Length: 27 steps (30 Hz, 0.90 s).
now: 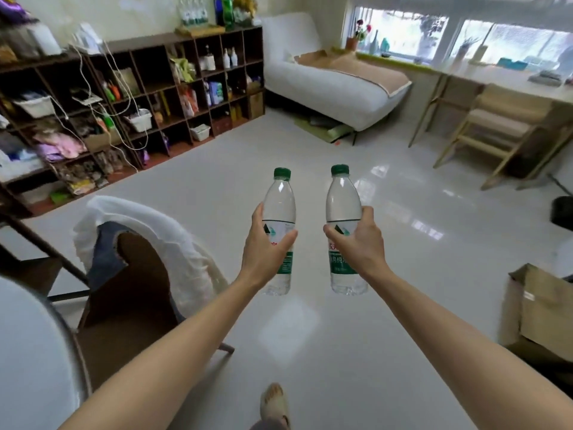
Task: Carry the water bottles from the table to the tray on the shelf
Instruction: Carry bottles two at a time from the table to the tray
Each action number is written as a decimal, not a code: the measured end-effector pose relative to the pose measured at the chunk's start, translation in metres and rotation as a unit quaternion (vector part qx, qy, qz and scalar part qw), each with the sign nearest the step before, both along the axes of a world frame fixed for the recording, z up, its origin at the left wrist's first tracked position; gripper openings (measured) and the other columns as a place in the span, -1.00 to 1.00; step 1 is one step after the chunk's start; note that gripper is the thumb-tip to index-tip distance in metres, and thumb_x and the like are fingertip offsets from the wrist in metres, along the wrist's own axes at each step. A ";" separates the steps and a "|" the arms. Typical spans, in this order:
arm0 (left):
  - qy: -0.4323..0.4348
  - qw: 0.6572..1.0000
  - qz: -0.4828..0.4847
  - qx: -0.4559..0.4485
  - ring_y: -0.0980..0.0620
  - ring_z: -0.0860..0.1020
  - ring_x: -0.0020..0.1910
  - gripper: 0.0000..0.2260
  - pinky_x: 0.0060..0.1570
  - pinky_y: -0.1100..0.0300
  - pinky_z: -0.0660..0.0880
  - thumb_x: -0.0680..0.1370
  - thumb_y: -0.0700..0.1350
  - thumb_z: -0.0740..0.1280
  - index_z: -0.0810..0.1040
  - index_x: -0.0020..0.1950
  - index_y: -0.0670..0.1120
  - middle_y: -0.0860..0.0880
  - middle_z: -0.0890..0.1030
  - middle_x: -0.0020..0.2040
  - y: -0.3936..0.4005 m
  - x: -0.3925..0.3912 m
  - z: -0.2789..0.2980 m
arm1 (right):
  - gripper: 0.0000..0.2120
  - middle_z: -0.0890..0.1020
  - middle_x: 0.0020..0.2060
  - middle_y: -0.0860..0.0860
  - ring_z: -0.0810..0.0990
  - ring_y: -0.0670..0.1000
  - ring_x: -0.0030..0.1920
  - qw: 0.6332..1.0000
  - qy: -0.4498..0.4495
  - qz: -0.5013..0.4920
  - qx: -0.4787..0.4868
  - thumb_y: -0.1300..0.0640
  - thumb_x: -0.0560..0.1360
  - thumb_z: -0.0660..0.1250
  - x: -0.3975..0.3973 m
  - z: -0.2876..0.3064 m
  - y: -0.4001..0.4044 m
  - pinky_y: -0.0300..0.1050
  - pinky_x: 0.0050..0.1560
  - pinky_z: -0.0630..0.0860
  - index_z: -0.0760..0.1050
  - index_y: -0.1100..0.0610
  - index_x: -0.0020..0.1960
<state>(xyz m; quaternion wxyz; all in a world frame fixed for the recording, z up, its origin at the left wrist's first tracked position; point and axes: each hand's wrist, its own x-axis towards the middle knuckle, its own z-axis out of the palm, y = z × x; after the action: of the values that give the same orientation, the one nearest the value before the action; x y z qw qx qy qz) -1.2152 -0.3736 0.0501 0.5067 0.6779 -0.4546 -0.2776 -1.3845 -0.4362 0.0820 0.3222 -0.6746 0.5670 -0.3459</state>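
Hand-held (266,243) bottles (279,212) upright, caps up.

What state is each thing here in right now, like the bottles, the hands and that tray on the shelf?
Left bottle: upright, capped, held in the air.
Right bottle: upright, capped, held in the air.
Left hand: grips the left bottle at its label.
Right hand: grips the right bottle at its label.
Tray: on the shelf, already holding several bottles.
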 end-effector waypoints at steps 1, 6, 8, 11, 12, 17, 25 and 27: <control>0.004 1.000 -0.009 0.001 -0.02 0.50 0.23 -0.28 0.18 0.02 0.52 0.50 0.03 0.41 0.06 0.53 0.07 -0.03 0.41 0.39 -0.028 0.008 0.003 | -0.49 0.55 -0.08 0.05 0.55 0.11 -0.11 1.000 -0.004 -0.011 0.005 0.00 0.40 0.46 0.006 0.003 -0.026 -0.09 -0.17 0.48 0.31 0.17 0.19; 0.009 0.999 -0.041 0.001 0.00 0.52 0.14 -0.30 0.07 0.13 0.53 0.52 -0.01 0.41 0.08 0.54 0.04 -0.02 0.44 0.34 -0.168 0.046 0.030 | -0.52 0.58 -0.11 0.04 0.59 0.10 -0.10 0.996 -0.032 -0.065 0.045 -0.02 0.37 0.47 0.035 0.022 -0.154 -0.01 -0.12 0.55 0.36 0.16 0.15; 0.015 0.999 -0.044 0.008 -0.01 0.52 0.17 -0.29 0.11 0.10 0.53 0.51 0.00 0.42 0.08 0.54 0.04 -0.02 0.44 0.34 -0.222 0.061 0.033 | -0.51 0.57 -0.11 0.03 0.60 0.09 -0.11 0.995 -0.035 -0.074 0.055 -0.03 0.37 0.47 0.045 0.024 -0.202 0.02 -0.08 0.58 0.35 0.15 0.15; 0.024 0.999 -0.046 0.014 0.01 0.52 0.15 -0.29 0.08 0.16 0.49 0.52 -0.01 0.41 0.08 0.55 0.02 -0.02 0.45 0.34 -0.300 0.078 0.030 | -0.51 0.57 -0.11 0.03 0.60 0.09 -0.10 0.993 -0.042 -0.079 0.072 -0.03 0.37 0.47 0.062 0.015 -0.279 0.06 -0.06 0.59 0.34 0.13 0.15; 0.025 0.998 -0.047 0.019 0.02 0.52 0.14 -0.29 0.06 0.18 0.48 0.52 -0.01 0.41 0.08 0.55 0.01 -0.02 0.45 0.33 -0.327 0.084 0.026 | -0.52 0.57 -0.11 0.03 0.61 0.09 -0.10 0.993 -0.045 -0.079 0.078 -0.03 0.37 0.47 0.068 0.010 -0.307 0.07 -0.05 0.60 0.34 0.13 0.14; 0.014 0.998 -0.050 0.033 -0.01 0.55 0.11 -0.31 0.02 0.14 0.53 0.51 0.00 0.41 0.10 0.53 0.05 -0.03 0.47 0.31 -0.472 0.129 0.005 | -0.52 0.55 -0.16 -0.02 0.61 0.09 -0.11 0.990 -0.075 -0.068 0.102 0.01 0.37 0.49 0.113 -0.011 -0.460 0.02 -0.07 0.58 0.34 0.13 0.14; 0.041 0.996 0.059 0.044 0.07 0.57 0.02 -0.31 -0.14 0.31 0.46 0.51 -0.02 0.43 0.12 0.53 0.07 0.03 0.49 0.22 -0.673 0.239 0.024 | -0.53 0.58 -0.12 0.01 0.62 0.06 -0.12 0.986 -0.078 0.005 0.145 -0.02 0.33 0.50 0.235 0.006 -0.704 0.03 -0.07 0.59 0.33 0.07 0.08; 0.037 0.994 0.089 0.050 0.09 0.54 0.01 -0.31 -0.12 0.32 0.43 0.52 -0.03 0.42 0.11 0.53 0.04 0.05 0.47 0.20 -0.712 0.272 0.026 | -0.53 0.59 -0.12 0.02 0.62 0.02 -0.16 0.986 -0.072 0.032 0.149 -0.04 0.33 0.50 0.274 0.006 -0.753 -0.05 -0.17 0.57 0.33 0.06 0.08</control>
<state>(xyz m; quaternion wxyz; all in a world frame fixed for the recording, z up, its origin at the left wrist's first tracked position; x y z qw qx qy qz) -0.9427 -1.0858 0.0757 0.5114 0.7292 -0.3590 -0.2793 -1.1109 -1.1890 0.0882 0.4701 -0.6104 0.5654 -0.2946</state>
